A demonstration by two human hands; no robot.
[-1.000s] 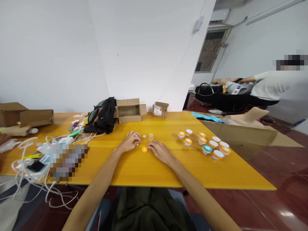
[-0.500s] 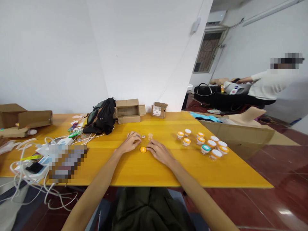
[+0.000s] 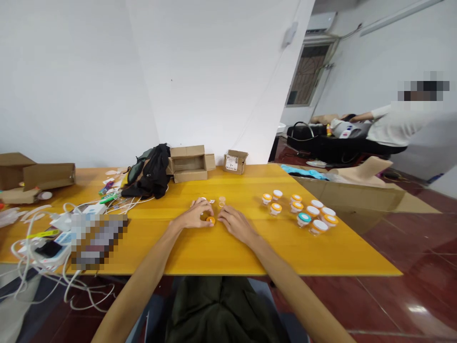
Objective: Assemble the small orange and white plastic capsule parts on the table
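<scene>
A small orange lid (image 3: pixel 212 220) with a pale mark lies on the table in front of me. My left hand (image 3: pixel 195 214) curves round its left side, thumb and fingers closed on the edge. Just right of the lid is my right hand (image 3: pixel 235 224), its fingers bent and pressed together; whether anything is between them is hidden. Beyond the hands stands a small clear jar (image 3: pixel 222 202) without a lid. Beside that jar lies a little white printed piece (image 3: pixel 212 201).
Several clear jars with orange lids (image 3: pixel 274 208), one with a teal lid (image 3: pixel 303 218), stand on the right. Cardboard boxes (image 3: pixel 189 174) and a black bag (image 3: pixel 153 176) are at the back. White cables (image 3: pixel 67 290) and power strips crowd the left. A person (image 3: pixel 396 124) sits far right.
My left hand has moved slightly right and down and closed on the orange lid. My right hand has hardly moved.
</scene>
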